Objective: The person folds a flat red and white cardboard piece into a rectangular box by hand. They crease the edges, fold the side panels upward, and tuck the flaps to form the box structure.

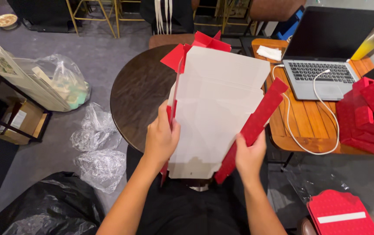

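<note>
A person holds a big flat box blank (217, 113) up over a round dark table (141, 93). The card is white on the side facing the camera and red on the other side. It is still mostly flat. The left hand (160, 139) holds the left edge, where a red side flap is folded up, and its fingers (163, 114) are pressed together and pinch that edge. The right hand (248, 154) holds the long red flap (256, 124) on the right side, which is bent up a little, and its fingers wrap round the flap near the bottom. At the top, some small red flaps (204, 43) stick up and are partly folded. So the folding looks like it has only just begun: the sides are lifted, but no box shape shows yet, and the ends and bottom still look open and flat. To the right is a wooden table (309, 122) with an open laptop (322, 56) and a white cable (315, 93) on it. A heap of red boxes (372, 115) that look already folded sits at the far right. Another red piece (341, 215) lies low on the right. Clear plastic bags (97, 150) lie on the grey floor (99, 48) to the left.
</note>
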A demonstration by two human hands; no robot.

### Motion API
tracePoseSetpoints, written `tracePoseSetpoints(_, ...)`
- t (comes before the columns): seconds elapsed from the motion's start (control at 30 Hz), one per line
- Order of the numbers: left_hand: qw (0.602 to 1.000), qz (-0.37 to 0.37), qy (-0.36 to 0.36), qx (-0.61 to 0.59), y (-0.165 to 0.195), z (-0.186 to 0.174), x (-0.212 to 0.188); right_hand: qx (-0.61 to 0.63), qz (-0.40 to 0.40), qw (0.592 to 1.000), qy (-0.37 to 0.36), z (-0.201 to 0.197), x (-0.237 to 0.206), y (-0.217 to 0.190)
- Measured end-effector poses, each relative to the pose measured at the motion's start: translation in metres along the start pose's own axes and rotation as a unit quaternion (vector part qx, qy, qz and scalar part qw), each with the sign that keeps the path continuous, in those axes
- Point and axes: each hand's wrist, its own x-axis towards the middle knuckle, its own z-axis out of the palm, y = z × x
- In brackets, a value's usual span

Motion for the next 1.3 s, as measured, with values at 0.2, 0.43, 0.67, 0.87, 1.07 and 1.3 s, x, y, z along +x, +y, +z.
tracePoseSetpoints(0.2,0.994,-0.096,-0.007,-0.049,-0.004,-0.007,-0.018,-0.108,-0.02,0.992,-0.066,-0.017,0.002,-0.018)
tracePoseSetpoints(0.43,0.998,0.004,0.032,-0.062,-0.013,0.008,-0.037,-0.095,-0.04,0.99,-0.098,-0.011,-0.013,-0.011)
tracePoseSetpoints(0.67,0.997,0.035,0.037,-0.056,-0.023,0.012,-0.042,-0.049,-0.047,0.993,-0.098,-0.01,-0.014,0.002)
tracePoseSetpoints(0.87,0.997,0.049,0.038,-0.049,-0.03,0.014,-0.043,-0.103,-0.1,0.984,-0.104,-0.01,-0.013,0.006)
tracePoseSetpoints(1.07,0.998,0.019,-0.018,-0.05,-0.041,0.014,-0.03,-0.16,-0.155,0.966,-0.134,-0.002,-0.001,0.01)
tracePoseSetpoints(1.3,0.992,0.108,-0.031,0.057,-0.064,0.04,0.009,-0.232,-0.074,0.951,-0.19,0.034,0.036,0.015)
